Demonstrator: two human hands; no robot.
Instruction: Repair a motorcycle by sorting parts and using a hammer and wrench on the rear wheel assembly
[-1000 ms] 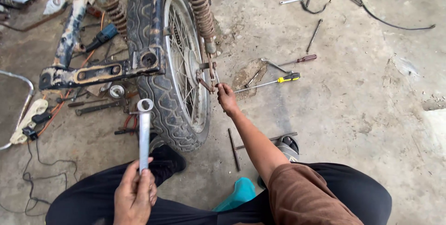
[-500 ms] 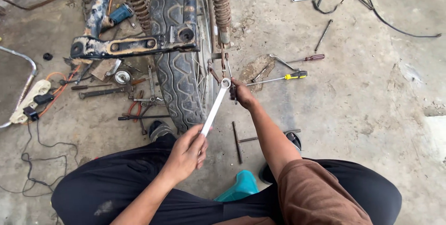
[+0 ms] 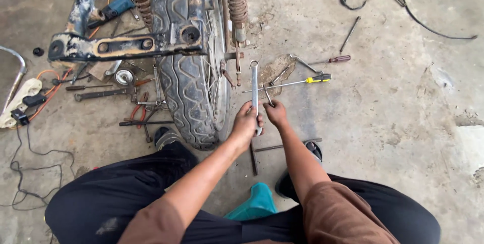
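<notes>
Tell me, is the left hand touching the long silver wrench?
Touching. The head view shows the left hand with its fingers wrapped around the lower end of the silver wrench, whose ring end points up beside the tyre.

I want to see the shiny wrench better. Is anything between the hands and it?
No. The left hand grips the wrench by its lower end, and the right hand sits right beside it. Nothing lies between.

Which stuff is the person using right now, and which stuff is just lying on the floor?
In use: wrench in the left hand; right hand beside it; wheel.

Lying about: yellow screwdriver, red screwdriver, pliers, blue grinder.
</notes>
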